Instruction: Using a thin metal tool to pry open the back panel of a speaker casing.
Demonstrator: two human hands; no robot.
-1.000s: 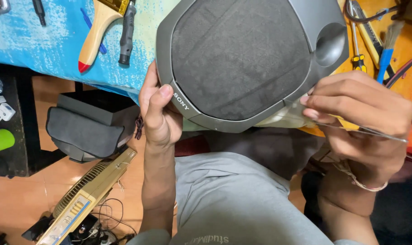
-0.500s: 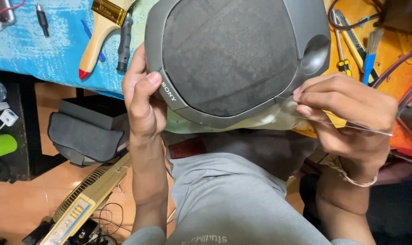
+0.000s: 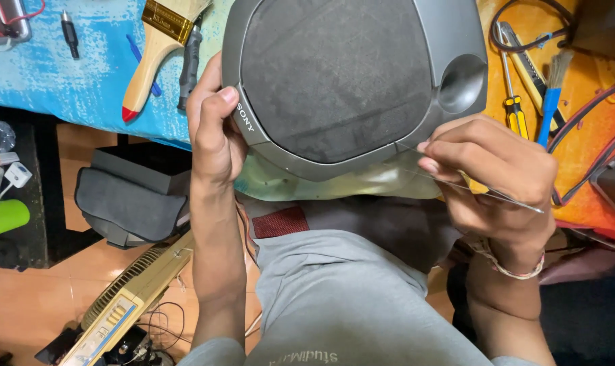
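While the left hand (image 3: 213, 132) clamps the nine-o'clock edge of the grey speaker (image 3: 351, 81), thumb on the front rim and fingers curled behind, the right hand (image 3: 494, 176) pinches a thin metal blade (image 3: 483, 190) at the speaker's five-o'clock edge, fingertips closed tight on it. The blade's tip lies at the seam just below the dark fabric grille (image 3: 338, 74); its other end sticks out past the hand toward four o'clock. The two hands are well apart, one on each side of the speaker, which sits at the near edge of the workbench, face up, its round port (image 3: 462, 83) at three o'clock on the front. A braided wrist band (image 3: 507, 266) circles the right wrist. Out at ten o'clock from the speaker, on the blue table cover (image 3: 70, 88), lie a wooden-handled paintbrush (image 3: 155, 51) with a red tip and a dark tool (image 3: 189, 64) just beside it. At two o'clock, on the orange surface (image 3: 585, 129), rest a yellow-handled screwdriver (image 3: 514, 102) and a small blue-handled brush (image 3: 548, 102), with dark cables (image 3: 592, 115) near them. Down at eight o'clock, below the bench, a dark grey speaker box (image 3: 128, 200) stands on the floor, and a long cream-coloured device (image 3: 128, 298) lies further toward seven o'clock.
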